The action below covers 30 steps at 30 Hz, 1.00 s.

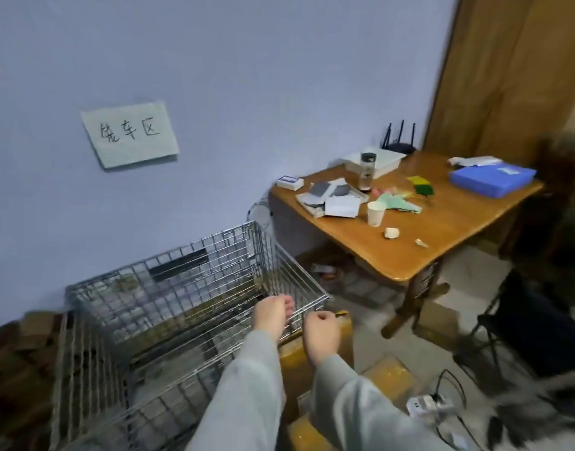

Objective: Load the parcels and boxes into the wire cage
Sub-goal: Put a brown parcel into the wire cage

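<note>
Wire cage (195,288) stands against the far wall, left of centre, top open; interior blurred, something flat and dark may lie low inside, but no parcel reads clearly, so loading looks barely begun or not begun. Yellow-brown boxes (315,349) sit on the floor just right of the cage's near corner, with more (390,379) nearer and to the right; all are outside the cage. Left hand (270,315) hangs over the cage's right rim, fingers loosely curled, holding nothing that can be seen. Right hand (322,333) is above the nearest box, fingers curled inward; cannot tell whether they pinch anything. Wooden surface (442,229) at right carries a paper cup (375,213), bottle (367,172) and blue folder (492,177). A power strip (426,406) with cables on the floor near right could snag feet when lifting.
</note>
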Tool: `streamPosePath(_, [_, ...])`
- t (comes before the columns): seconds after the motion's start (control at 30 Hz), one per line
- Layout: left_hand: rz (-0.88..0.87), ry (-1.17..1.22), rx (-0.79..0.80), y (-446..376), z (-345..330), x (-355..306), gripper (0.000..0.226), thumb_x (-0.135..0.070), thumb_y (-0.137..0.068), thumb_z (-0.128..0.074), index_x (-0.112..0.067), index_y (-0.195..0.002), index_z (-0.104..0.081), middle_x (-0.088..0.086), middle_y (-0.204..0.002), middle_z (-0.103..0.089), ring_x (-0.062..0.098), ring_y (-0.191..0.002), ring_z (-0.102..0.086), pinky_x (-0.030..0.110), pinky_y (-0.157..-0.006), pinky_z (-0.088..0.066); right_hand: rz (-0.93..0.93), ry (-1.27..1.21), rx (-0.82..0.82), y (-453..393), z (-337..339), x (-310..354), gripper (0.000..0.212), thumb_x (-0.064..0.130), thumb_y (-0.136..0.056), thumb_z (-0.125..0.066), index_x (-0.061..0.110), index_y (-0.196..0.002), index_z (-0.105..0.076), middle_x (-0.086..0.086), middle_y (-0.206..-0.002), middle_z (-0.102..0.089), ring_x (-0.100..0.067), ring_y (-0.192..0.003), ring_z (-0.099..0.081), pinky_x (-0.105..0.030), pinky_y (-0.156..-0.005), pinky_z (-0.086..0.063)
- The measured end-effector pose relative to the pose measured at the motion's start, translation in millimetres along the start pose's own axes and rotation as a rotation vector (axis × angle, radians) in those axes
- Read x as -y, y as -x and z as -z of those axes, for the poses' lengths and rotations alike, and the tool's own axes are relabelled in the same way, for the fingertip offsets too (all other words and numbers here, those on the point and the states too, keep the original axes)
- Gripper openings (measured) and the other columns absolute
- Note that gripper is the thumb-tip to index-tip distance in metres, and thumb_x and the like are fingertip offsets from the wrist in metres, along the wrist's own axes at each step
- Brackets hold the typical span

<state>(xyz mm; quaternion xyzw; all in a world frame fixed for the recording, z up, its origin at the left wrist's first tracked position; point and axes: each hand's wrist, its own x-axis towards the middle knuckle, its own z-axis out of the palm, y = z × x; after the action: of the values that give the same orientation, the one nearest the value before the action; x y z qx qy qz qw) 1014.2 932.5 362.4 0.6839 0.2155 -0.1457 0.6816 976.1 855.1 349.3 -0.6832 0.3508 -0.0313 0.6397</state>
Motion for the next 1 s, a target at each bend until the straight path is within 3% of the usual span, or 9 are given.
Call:
streamPosePath(0.1, [-0.083,-0.008,0.132,32.8,-50.5,-48.8,0.027,-0.009,-0.098,-0.044,-0.006,-0.077,-0.062,-0.001,-0.062,-0.062,0.012,-0.062,-0.052,0.020,-0.056,-0.039,0.066,-0.100,-0.098,6.6,47.2,48.4,0.023,0.010,-0.092,-0.048,0.000,-0.107,-0.062,-0.017,-0.109,-0.065,-0.031,-0.098,-0.057,-0.026,-0.075,-0.038])
streamPosePath(0.17, [-0.116,-0.034,0.224,52.9,-82.6,-67.2,0.032,-0.012,-0.099,-0.043,-0.011,-0.071,-0.059,0.002,-0.067,-0.059,0.012,-0.060,-0.050,0.021,-0.056,-0.038,0.098,-0.182,-0.191,11.4,82.9,73.8,0.022,0.012,-0.091,-0.050,0.003,-0.106,-0.063,-0.014,-0.108,-0.065,-0.027,-0.094,-0.055,-0.028,-0.079,-0.040])
streamPosePath(0.27, [-0.147,-0.095,0.333,83.3,-127.4,-80.6,0.026,-0.014,-0.094,-0.048,-0.010,-0.074,-0.064,0.004,-0.073,-0.063,0.016,-0.070,-0.058,0.030,-0.072,-0.050,0.145,-0.234,-0.279,13.8,135.8,96.2,0.025,0.013,-0.093,-0.049,0.005,-0.113,-0.062,-0.008,-0.104,-0.061,-0.023,-0.091,-0.051,-0.024,-0.077,-0.037])
streamPosePath(0.37, [-0.194,-0.152,0.451,121.3,-177.4,-85.3,0.027,-0.014,-0.095,-0.048,-0.013,-0.072,-0.062,0.007,-0.082,-0.065,0.020,-0.082,-0.061,0.034,-0.085,-0.051,0.175,-0.302,-0.396,14.9,192.8,100.9,0.025,0.013,-0.091,-0.050,0.004,-0.111,-0.064,-0.010,-0.108,-0.064,-0.021,-0.088,-0.049,-0.023,-0.075,-0.035])
streamPosePath(0.5, [-0.236,-0.182,0.596,162.3,-248.4,-74.7,0.025,-0.012,-0.095,-0.045,-0.008,-0.080,-0.064,0.006,-0.078,-0.061,0.017,-0.078,-0.057,0.023,-0.065,-0.045,0.194,-0.338,-0.534,10.8,274.6,92.8,0.018,0.011,-0.089,-0.050,0.005,-0.099,-0.064,-0.004,-0.091,-0.058,-0.020,-0.086,-0.050,-0.023,-0.073,-0.034])
streamPosePath(0.7, [-0.206,-0.282,0.809,231.0,-368.8,-31.6,0.024,-0.019,-0.097,-0.043,-0.014,-0.080,-0.058,0.003,-0.076,-0.058,0.012,-0.064,-0.052,0.022,-0.056,-0.036,0.152,-0.300,-0.694,-5.1,416.1,62.4,0.023,0.014,-0.086,-0.052,-0.001,-0.090,-0.068,-0.013,-0.086,-0.059,-0.024,-0.084,-0.049,-0.034,-0.081,-0.043])
streamPosePath(0.83, [-0.195,-0.334,0.947,278.5,-453.3,-8.2,0.025,-0.022,-0.099,-0.042,-0.013,-0.082,-0.058,0.002,-0.076,-0.058,0.012,-0.066,-0.053,0.024,-0.060,-0.038,0.118,-0.287,-0.767,-14.4,509.4,39.7,0.022,0.022,-0.081,-0.052,0.015,-0.060,-0.054,-0.010,-0.079,-0.058,-0.023,-0.080,-0.050,-0.034,-0.075,-0.043])
streamPosePath(1.0, [-0.116,-0.396,1.120,338.1,-540.6,23.9,0.028,-0.017,-0.099,-0.039,-0.014,-0.074,-0.052,0.001,-0.070,-0.050,0.012,-0.059,-0.044,0.023,-0.056,-0.032,0.049,-0.295,-0.882,-12.0,623.5,8.6,0.031,0.021,-0.092,-0.048,0.026,-0.062,-0.042,0.006,-0.069,-0.049,-0.020,-0.083,-0.049,-0.029,-0.079,-0.045])
